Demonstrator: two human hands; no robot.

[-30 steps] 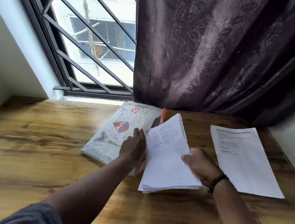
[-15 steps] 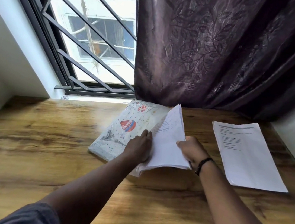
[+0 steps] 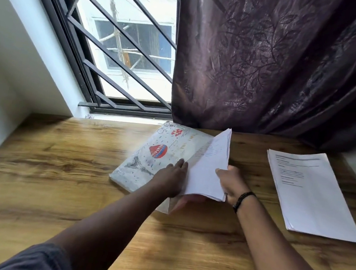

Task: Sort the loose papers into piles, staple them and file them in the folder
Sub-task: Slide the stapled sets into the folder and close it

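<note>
A white patterned folder [image 3: 159, 155] with a red balloon print lies on the wooden table, its far end by the window sill. A thick stack of white papers [image 3: 207, 173] stands tilted up on its left edge over the folder's right side. My left hand [image 3: 173, 177] lies on the folder with its fingers against the stack's left edge. My right hand [image 3: 231, 181] grips the stack's right edge, thumb on top. A second pile of printed papers [image 3: 308, 194] lies flat at the right. No stapler shows.
The wooden table [image 3: 57, 176] fills the lower view. A dark purple curtain [image 3: 269, 67] hangs at its far edge, and a barred window [image 3: 123, 62] is at the back left. White walls close in both sides.
The paper stack has moved left and tipped up steeper over the folder. Both hands moved left with it, and the red object behind the stack went out of sight.
</note>
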